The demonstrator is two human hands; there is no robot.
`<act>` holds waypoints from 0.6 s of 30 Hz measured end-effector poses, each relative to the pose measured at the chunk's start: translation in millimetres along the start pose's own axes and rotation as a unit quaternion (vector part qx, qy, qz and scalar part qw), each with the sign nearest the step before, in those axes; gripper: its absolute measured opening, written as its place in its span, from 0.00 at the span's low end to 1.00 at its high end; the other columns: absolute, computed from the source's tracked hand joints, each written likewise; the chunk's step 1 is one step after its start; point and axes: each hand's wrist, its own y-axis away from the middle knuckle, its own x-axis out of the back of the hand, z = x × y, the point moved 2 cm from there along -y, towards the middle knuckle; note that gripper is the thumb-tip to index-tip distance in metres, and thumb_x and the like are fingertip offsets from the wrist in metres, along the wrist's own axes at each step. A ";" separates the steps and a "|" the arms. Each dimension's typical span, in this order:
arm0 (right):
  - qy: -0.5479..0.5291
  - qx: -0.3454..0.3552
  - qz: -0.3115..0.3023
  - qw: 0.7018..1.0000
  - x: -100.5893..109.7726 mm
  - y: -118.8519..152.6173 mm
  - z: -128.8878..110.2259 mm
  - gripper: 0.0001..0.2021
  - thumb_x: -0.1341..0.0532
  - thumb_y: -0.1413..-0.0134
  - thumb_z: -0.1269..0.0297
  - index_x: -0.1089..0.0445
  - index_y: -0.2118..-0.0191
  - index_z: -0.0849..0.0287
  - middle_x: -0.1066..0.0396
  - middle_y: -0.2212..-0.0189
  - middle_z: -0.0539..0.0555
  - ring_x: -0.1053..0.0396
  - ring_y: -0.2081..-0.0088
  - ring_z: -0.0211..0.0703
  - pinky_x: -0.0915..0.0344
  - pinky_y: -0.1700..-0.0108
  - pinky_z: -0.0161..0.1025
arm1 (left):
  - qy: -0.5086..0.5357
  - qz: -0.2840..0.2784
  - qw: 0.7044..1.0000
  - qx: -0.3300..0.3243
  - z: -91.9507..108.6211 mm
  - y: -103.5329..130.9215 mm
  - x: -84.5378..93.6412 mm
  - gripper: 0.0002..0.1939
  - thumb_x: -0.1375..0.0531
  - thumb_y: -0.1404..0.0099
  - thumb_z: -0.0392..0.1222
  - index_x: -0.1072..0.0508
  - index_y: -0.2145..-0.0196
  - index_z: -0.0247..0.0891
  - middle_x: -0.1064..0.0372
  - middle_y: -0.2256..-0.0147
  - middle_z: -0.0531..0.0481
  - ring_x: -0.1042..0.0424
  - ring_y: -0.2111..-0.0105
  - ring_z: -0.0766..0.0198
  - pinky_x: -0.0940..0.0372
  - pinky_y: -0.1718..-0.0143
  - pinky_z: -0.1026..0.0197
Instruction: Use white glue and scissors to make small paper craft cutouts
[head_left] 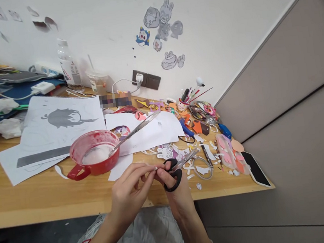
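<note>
My left hand (131,186) reaches in from the lower left, its fingertips pinched on a tiny white piece (156,168), too small to name for certain. Meeting it there are the fingertips of my right hand (178,192). Black-handled scissors (181,163) hang on the thumb and a finger of that hand, the blades pointing away to the right. Left of the hands stands a red cup (95,151) with a handle and white matter inside; a long metal utensil (136,130) leans out of it. A bunny paper cutout (165,152) lies just beyond my fingers.
Paper sheets (61,120) with drawings lie at the left. Paper scraps, a clear ring of tape (202,168), a black pen (206,155) and a phone (256,169) spread to the right. A pen holder (183,105), a bottle (69,66) and a drink cup (98,82) stand by the wall.
</note>
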 end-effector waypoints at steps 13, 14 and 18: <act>0.098 0.106 0.017 0.989 1.2 6.6 1.4 0.16 0.33 0.59 0.71 0.44 0.70 0.55 0.29 0.69 0.46 0.30 0.67 0.36 0.34 0.60 0.36 | 0.239 -0.046 0.901 0.359 -8.0 1.3 0.5 0.14 0.38 0.46 0.50 0.29 0.72 0.34 0.35 0.81 0.54 0.38 0.83 0.72 0.41 0.83 0.70; 0.103 0.118 0.021 0.987 0.7 7.8 0.6 0.16 0.33 0.58 0.71 0.44 0.70 0.55 0.29 0.70 0.46 0.30 0.67 0.35 0.34 0.60 0.36 | 0.249 -0.047 0.895 0.366 -8.0 0.8 0.2 0.14 0.38 0.46 0.50 0.30 0.72 0.34 0.37 0.83 0.55 0.39 0.84 0.72 0.42 0.83 0.70; 0.149 0.146 0.014 0.978 -2.3 11.7 -4.1 0.15 0.34 0.56 0.70 0.44 0.71 0.55 0.29 0.70 0.47 0.30 0.67 0.37 0.34 0.60 0.38 | 0.253 -0.059 0.890 0.376 -7.4 0.2 -2.0 0.16 0.38 0.47 0.51 0.30 0.72 0.34 0.43 0.85 0.57 0.41 0.84 0.72 0.44 0.84 0.70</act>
